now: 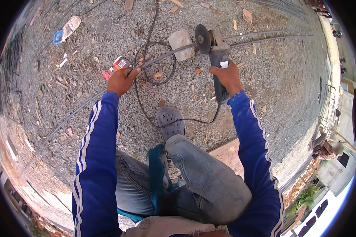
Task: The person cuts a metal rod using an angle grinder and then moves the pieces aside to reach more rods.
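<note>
Pinching a stiff-looking rod, the left hand is holding it across the stone. Past the stone's right edge, the right hand is gripping the grinder, which is looking heavy and hard, best held round its thick middle.

Grey gravel covered the ground, where a pale stone block sat with a long grey rod across it. A black cable looped over the stones beside the block, near a red-and-white packet. Farther off lay a crumpled white-and-blue wrapper and a round grey disc (nearly lost against the gravel), with wood scraps and a small orange fragment scattered about. A perforated grey clog rested on the gravel.
</note>
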`<state>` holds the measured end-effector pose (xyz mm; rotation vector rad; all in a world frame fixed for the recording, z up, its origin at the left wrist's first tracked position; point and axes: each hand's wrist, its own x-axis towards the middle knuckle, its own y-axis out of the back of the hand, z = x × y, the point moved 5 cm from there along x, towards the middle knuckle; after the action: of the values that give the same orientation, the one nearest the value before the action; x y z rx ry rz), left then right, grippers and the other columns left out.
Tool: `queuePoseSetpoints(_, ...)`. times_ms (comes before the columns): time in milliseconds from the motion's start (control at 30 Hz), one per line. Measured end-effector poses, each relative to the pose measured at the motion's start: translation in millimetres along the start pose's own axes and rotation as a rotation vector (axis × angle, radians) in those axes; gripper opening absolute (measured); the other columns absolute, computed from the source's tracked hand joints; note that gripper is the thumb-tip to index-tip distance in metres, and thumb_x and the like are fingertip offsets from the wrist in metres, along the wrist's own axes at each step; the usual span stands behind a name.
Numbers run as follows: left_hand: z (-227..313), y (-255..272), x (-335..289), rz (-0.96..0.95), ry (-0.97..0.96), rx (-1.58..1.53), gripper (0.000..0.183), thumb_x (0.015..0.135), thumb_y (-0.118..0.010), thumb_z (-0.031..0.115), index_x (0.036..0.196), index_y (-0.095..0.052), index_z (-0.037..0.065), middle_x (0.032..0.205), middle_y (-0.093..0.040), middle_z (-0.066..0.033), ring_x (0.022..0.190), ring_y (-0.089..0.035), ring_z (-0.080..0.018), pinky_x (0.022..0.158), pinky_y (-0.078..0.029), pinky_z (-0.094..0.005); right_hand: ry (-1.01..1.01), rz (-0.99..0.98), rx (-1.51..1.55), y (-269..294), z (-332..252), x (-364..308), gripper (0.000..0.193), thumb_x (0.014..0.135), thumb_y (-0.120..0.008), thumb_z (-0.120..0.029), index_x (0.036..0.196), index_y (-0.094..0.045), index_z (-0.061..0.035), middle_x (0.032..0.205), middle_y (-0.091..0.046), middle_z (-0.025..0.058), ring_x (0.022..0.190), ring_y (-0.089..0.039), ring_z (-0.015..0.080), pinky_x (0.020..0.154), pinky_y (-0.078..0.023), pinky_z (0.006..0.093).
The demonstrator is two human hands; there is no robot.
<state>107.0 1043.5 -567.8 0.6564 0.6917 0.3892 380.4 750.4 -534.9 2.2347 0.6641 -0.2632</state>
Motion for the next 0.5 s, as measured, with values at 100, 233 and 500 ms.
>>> queuePoseSetpoints(100, 0.3, 1.2, -0.4, 0.004, 0.003, 0.000, 0.062, 0.091, -0.051, 0.062, 0.090, -0.070, 0.004, 0.070, -0.062, -0.0190, 0.071, -0.063, -0.0368, 0.068, -0.048, -0.0449, 0.015, -0.002, -0.001, -0.4, 3.8, 2.4, 0.043, 0.066, -0.084, -0.016, 0.100, -0.063, -0.0002, 0.086, -0.068, 0.0067, 0.072, -0.064, 0.0156, 0.065, -0.052, 0.0315)
queuePoseSetpoints(233, 2.0, 2.0, 0.5, 0.007, -0.010, 0.018, 0.061, 0.091, -0.052, 0.062, 0.088, -0.070, 0.003, 0.069, -0.062, -0.0188, 0.071, -0.063, -0.0370, 0.068, -0.048, -0.0451, 0.027, -0.026, -0.010, 1.3, 5.3, 2.3, 0.056, 0.061, -0.084, -0.031, 0.100, -0.063, 0.0029, 0.091, -0.070, 0.0151, 0.080, -0.069, 0.0266, 0.074, -0.054, 0.0367)
queuePoseSetpoints(500, 2.2, 2.1, -0.2, 0.032, -0.018, 0.047, 0.060, 0.091, -0.051, 0.062, 0.088, -0.068, 0.005, 0.072, -0.063, -0.0187, 0.074, -0.063, -0.0373, 0.069, -0.048, -0.0459, 0.039, 0.016, -0.074, 0.6, 2.1, 2.0, 0.058, 0.061, -0.084, -0.032, 0.102, -0.063, 0.0032, 0.091, -0.071, 0.0154, 0.081, -0.069, 0.0275, 0.075, -0.054, 0.0365)
